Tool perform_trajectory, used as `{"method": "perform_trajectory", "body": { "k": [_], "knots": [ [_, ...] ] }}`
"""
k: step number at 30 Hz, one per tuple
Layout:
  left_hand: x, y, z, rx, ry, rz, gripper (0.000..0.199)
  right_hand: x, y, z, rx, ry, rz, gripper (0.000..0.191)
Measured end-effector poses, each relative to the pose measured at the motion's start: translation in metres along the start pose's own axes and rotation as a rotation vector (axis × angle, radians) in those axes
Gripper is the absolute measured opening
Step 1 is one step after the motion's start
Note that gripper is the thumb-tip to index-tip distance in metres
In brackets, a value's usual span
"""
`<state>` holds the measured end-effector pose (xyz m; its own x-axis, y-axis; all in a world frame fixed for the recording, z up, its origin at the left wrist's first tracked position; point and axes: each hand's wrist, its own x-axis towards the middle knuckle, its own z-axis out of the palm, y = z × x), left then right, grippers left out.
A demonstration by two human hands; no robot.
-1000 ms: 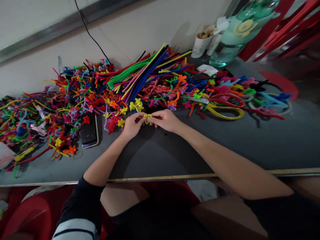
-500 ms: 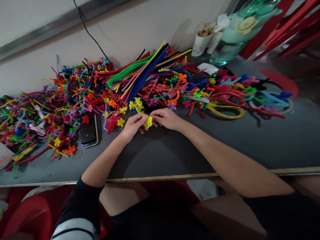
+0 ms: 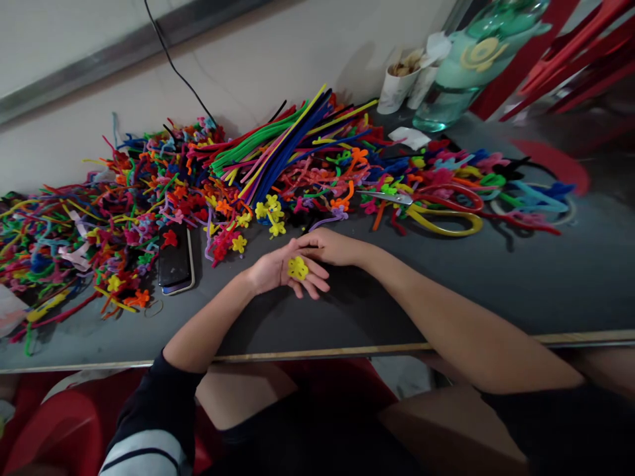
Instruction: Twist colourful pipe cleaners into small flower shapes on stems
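Observation:
A yellow pipe-cleaner flower [image 3: 297, 268] with looped petals lies against the fingers of my left hand [image 3: 275, 270], whose palm is turned up and whose fingers are stretched out and spread. Touching it from the right is my right hand [image 3: 337, 248], its fingers bent in at the base of the left fingers. Those right fingertips are mostly hidden, and I cannot make out what is pinched there. Just beyond the hands is a cluster of yellow pipe-cleaner flowers [image 3: 272, 213]. A purple pipe-cleaner piece [image 3: 327, 218] lies close behind my right hand.
Bundled straight pipe cleaners [image 3: 288, 145] lie on a heap of colourful twisted pieces [image 3: 149, 172] along the wall. Scissors [image 3: 446, 208] with red and yellow handles rest at the right. A phone [image 3: 176, 261] lies left; paper cups [image 3: 397, 89] and a green bottle [image 3: 441, 99] stand behind.
My left hand has turned palm up and spread its fingers, and the yellow flower now faces up on them. My right hand has shifted slightly, behind the left fingers.

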<state>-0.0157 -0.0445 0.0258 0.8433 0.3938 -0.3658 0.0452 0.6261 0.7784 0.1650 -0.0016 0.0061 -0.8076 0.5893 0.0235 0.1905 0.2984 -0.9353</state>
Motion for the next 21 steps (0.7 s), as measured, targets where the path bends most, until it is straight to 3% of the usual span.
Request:
{"method": "perform_trajectory", "body": {
  "k": [4,8,12,14,18,21],
  "knots": [
    [0.001,0.0,0.009,-0.219,-0.072,0.045,0.085,0.0,-0.002,-0.002,0.049,-0.026,0.001,0.044],
    [-0.002,0.0,0.015,-0.255,-0.146,0.054,0.079,0.0,-0.001,-0.002,0.157,-0.077,0.011,0.048],
    [-0.001,0.0,0.016,-0.218,-0.059,0.107,0.074,0.003,-0.001,0.0,0.269,-0.022,0.07,0.044],
    [0.001,0.002,0.015,-0.196,0.074,0.189,0.079,0.005,-0.001,0.002,0.335,0.125,0.098,0.039],
    [0.002,0.008,0.012,-0.171,0.354,0.38,0.084,0.006,-0.001,0.004,0.425,0.579,0.014,0.041],
    [0.002,0.01,0.01,-0.174,0.457,0.469,0.082,0.002,-0.005,0.004,0.221,0.737,-0.124,0.051]
  ]
}}
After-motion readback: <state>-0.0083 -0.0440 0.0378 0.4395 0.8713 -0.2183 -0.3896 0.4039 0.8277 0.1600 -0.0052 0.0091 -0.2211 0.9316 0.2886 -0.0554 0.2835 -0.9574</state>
